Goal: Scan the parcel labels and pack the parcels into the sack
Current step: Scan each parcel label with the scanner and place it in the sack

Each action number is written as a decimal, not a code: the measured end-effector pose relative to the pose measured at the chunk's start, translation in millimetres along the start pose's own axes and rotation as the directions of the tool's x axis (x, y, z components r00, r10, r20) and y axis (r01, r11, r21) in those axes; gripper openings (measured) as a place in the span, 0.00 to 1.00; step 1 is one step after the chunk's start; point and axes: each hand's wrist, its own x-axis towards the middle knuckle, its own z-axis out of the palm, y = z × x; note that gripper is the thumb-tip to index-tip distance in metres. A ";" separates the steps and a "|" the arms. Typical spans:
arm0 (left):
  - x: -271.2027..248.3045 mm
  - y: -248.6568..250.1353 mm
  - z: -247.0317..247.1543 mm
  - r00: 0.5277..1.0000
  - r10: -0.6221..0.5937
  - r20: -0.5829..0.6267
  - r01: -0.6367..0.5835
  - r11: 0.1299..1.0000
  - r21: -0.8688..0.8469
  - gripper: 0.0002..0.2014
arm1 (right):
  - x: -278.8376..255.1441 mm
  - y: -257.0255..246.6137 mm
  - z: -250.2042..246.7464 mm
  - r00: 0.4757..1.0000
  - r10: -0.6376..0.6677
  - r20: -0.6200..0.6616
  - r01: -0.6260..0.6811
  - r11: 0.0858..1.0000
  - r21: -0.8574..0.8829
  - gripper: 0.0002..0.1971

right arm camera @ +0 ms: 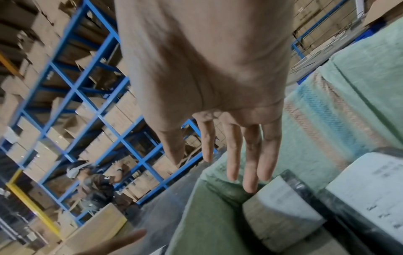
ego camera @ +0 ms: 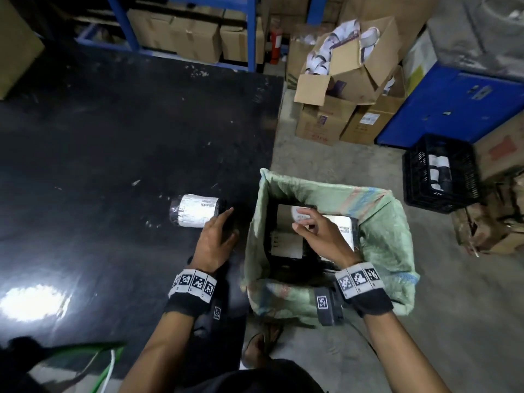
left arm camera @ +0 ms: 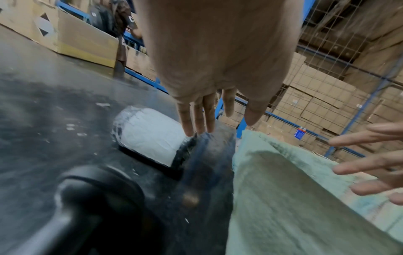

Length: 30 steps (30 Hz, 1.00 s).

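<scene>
Parcels [ego camera: 286,231] already fill much of the green sack [ego camera: 380,236], which stands on the floor against the bench's right edge; one wrapped parcel [ego camera: 195,210] with a white label lies on the bench [ego camera: 113,137] near that edge, apparently the last to scan and pack. Left hand [ego camera: 214,239], fingers straight, reaches just beside it. Right hand [ego camera: 320,232] hovers spread above the sack, holding nothing.

Black crate [ego camera: 441,173] sitting on the floor, brown boxes [ego camera: 348,78] piling up behind it, blue shelves [ego camera: 187,26] standing further back.
</scene>
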 end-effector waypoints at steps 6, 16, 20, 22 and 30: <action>1.9 -32.9 -58.0 0.997 -0.069 -0.046 0.073 0.992 0.103 0.30 | -49.0 -40.0 76.8 0.993 -0.082 0.084 0.082 0.997 -0.001 0.21; 20.3 -91.7 -137.0 0.997 -0.058 -0.054 0.067 0.982 0.178 0.30 | -79.5 -82.6 171.1 0.962 -0.157 -0.225 0.040 0.892 -0.451 0.23; 41.2 -122.0 -146.2 1.000 -0.018 0.012 0.016 0.986 0.167 0.36 | -75.2 -88.2 200.5 0.992 -0.040 -0.116 0.011 0.970 -0.241 0.23; 51.4 -132.0 -145.0 0.998 -0.024 0.061 0.015 0.989 0.145 0.37 | -69.6 -87.0 218.0 0.996 0.047 -0.072 -0.059 0.982 -0.180 0.24; 90.0 -149.6 -126.2 0.972 -0.085 0.218 0.094 0.995 -0.033 0.49 | -43.0 -49.2 283.1 0.957 0.289 0.008 -0.285 0.940 0.186 0.35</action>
